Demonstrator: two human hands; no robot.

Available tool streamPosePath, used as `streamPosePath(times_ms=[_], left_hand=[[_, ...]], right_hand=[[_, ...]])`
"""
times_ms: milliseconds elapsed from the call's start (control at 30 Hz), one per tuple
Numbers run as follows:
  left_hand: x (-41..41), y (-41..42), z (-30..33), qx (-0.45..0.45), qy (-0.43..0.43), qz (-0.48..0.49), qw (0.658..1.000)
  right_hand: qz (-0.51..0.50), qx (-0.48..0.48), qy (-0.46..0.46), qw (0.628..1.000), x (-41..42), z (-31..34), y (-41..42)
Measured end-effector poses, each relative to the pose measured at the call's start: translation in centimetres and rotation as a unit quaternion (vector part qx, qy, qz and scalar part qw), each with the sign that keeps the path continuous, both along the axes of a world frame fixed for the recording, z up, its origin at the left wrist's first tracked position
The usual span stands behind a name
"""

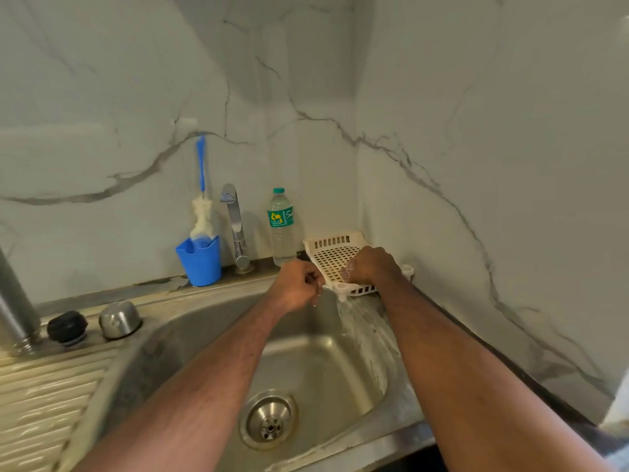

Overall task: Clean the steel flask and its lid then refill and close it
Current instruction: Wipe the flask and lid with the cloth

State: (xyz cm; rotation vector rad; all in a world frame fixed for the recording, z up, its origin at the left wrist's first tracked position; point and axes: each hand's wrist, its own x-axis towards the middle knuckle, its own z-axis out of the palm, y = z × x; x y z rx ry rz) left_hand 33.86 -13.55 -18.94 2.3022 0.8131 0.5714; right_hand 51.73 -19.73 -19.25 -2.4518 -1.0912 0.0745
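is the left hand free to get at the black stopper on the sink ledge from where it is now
Probably yes: the left hand is by the white tray, and only open sink basin lies between it and the black stopper.

sink basin point(316, 366) – open | back ledge – tap point(236, 229), bottle point(281, 226), rack point(335, 257)

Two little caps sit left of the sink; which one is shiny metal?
The rounded steel cap, nearer the sink basin. The ribbed black stopper left of it is dark and matte.
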Motion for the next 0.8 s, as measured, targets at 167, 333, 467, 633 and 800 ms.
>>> streamPosePath(times_ms=[167, 333, 467, 633, 800], left_hand=[[-1.0, -0.1, 0.2, 0.015, 0.009, 0.004, 1.0], [-3.3, 1.2, 0.8, 0.028, 0.011, 0.023, 0.999], [-5.7, 1.8, 1.0, 0.029, 0.01, 0.038, 0.999], [-8.7, 2.4, 1.4, 0.051, 0.001, 0.063, 0.997], [-14.5, 3.2, 1.5, 0.062, -0.019, 0.12, 0.991]], right_hand=[[-0.019, 0.018, -0.006, 1.0, -0.2, 0.1, 0.7], [-0.042, 0.082, -0.041, 0.995, -0.7, -0.5, -0.1], [-0.019, 0.265, 0.039, 0.963, -1.6, 0.1, -0.1], [0.064, 0.431, 0.435, 0.788, -7.7, 1.7, 0.2], [0.116, 0.363, 0.739, 0.556, -15.8, -0.1, 1.7]])
